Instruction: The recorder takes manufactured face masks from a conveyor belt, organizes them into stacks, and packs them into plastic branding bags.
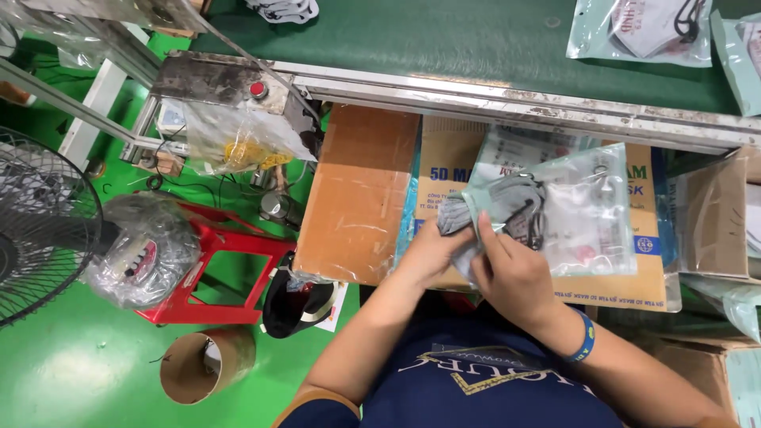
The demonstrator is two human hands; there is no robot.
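Grey masks (498,208) gripped by left hand (432,252) at clear pouch (571,210) mouth; pouch edge pinched by right hand (515,273), over cardboard box (361,194).

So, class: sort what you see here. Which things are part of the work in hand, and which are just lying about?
In hand:
left hand
right hand
grey masks
clear plastic bag

Lying about:
fan
red stool
cardboard tube
sealed mask packet on the green belt
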